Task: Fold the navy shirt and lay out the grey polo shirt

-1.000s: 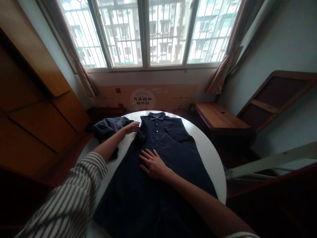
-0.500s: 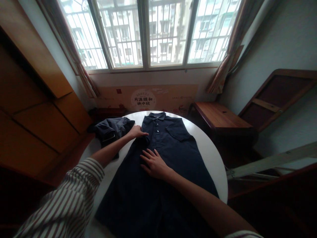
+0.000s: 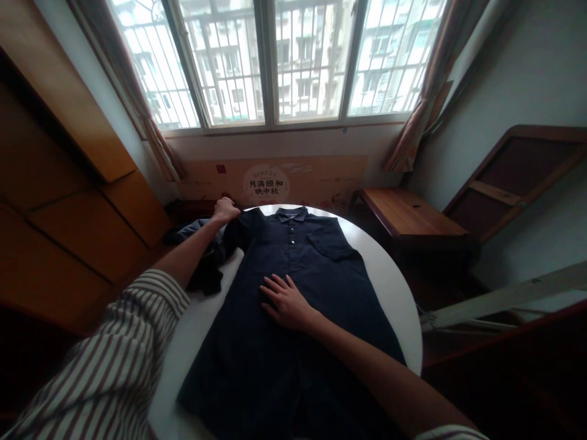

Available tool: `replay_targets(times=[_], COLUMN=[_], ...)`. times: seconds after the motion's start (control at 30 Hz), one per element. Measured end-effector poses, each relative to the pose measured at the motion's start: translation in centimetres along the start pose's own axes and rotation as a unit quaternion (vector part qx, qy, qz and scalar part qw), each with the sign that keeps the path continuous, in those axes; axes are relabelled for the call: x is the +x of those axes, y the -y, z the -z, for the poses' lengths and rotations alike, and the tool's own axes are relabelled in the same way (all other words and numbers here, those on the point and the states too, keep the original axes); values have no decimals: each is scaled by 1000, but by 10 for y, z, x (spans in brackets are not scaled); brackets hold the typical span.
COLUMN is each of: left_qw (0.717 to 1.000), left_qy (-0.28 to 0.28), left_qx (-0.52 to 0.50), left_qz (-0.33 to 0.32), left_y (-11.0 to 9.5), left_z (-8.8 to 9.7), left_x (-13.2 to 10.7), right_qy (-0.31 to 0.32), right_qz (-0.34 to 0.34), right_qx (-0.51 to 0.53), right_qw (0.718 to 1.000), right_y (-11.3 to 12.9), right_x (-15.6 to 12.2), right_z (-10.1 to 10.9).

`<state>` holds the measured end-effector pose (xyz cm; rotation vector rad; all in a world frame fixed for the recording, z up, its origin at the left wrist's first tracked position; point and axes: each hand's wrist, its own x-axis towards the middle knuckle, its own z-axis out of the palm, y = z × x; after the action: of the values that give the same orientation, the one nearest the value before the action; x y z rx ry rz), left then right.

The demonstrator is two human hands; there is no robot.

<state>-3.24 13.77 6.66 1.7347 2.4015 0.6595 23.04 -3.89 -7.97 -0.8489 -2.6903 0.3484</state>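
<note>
A dark navy shirt [image 3: 321, 287] with a collar and a buttoned placket lies spread over a round white table [image 3: 410, 318], its collar at the far edge. At the shirt's upper left, my left hand [image 3: 226, 209] is closed on the end of the left-side sleeve and pulls it outward. My right hand [image 3: 288, 302] rests flat on the middle of the shirt with its fingers spread. The right-side sleeve is folded in across the chest. The shirt's hem runs out of view at the bottom.
Dark crumpled clothing [image 3: 206, 272] lies on the table's left side, partly behind my left forearm. A wooden side table [image 3: 408, 214] stands at the back right. Wooden cabinets [image 3: 68, 232] line the left, and a barred window [image 3: 270, 61] is ahead.
My left hand has moved up and to the left, drawing the sleeve out from the shirt's body over the crumpled clothing. My right hand has stayed in place.
</note>
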Motion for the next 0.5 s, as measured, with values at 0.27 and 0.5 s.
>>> replay_targets(times=[0.27,0.5], left_qw=[967,963], left_qy=[66,84], left_qx=[82,91], left_qz=[-232,-239], left_y=[-56,-27], left_z=[-104,-138], left_x=[-63,-60], right_qy=[2,3], right_qz=[-3,0], right_qx=[-5,-6], right_qw=[1000,1000], right_y=[-1,0], right_x=[0,0], right_z=[-4,-1])
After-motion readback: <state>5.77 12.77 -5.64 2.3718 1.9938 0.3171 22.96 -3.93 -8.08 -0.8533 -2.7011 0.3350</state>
